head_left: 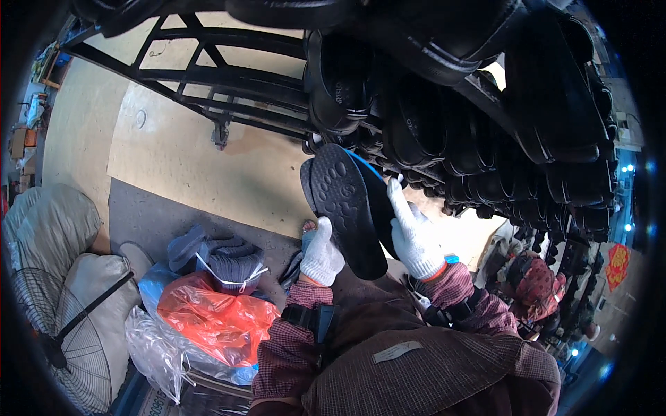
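Observation:
Several black shoe insoles are between my white-gloved hands, in front of my body. The front insole [341,208] has raised oval bumps over its face. My left hand [322,255] grips the insoles along their left edge, with its thumb up. Behind lies another black insole [376,201] with a blue edge line. My right hand [416,239] is closed on its right side, its index finger stretched along the edge. The fingers behind the insoles are hidden. Just beyond, black shoes [413,135] stand in rows on a rack.
A black metal rack frame [222,80] reaches across the upper left. To the lower left are a red plastic bag [215,315], a tied bundle of dark grey insoles [234,263], a pale sack [59,222] and a wire-caged fan [59,340]. Board sheeting [187,145] covers the floor ahead.

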The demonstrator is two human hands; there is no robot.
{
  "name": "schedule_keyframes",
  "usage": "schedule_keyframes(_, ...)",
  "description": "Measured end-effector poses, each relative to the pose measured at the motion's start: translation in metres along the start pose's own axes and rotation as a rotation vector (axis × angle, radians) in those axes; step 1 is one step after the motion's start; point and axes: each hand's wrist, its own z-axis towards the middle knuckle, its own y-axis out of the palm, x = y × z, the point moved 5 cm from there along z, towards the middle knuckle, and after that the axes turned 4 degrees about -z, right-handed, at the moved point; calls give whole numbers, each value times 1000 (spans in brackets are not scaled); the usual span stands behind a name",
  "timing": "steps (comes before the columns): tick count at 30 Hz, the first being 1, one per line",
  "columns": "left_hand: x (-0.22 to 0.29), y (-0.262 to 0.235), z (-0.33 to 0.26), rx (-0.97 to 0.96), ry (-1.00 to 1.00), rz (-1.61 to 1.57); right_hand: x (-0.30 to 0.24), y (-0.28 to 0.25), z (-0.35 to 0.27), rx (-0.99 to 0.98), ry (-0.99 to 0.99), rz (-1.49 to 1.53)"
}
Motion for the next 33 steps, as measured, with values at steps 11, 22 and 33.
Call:
schedule_keyframes(11,-35,34,-9,427,-118,304,46,23,-39,-289,315,908)
schedule_keyframes(22,-20,52,58,-15,36,1230,102,19,-64,-181,868,1298)
schedule_keyframes(33,-19,89,199,-86,595,2519,76,9,4,-353,779,1135)
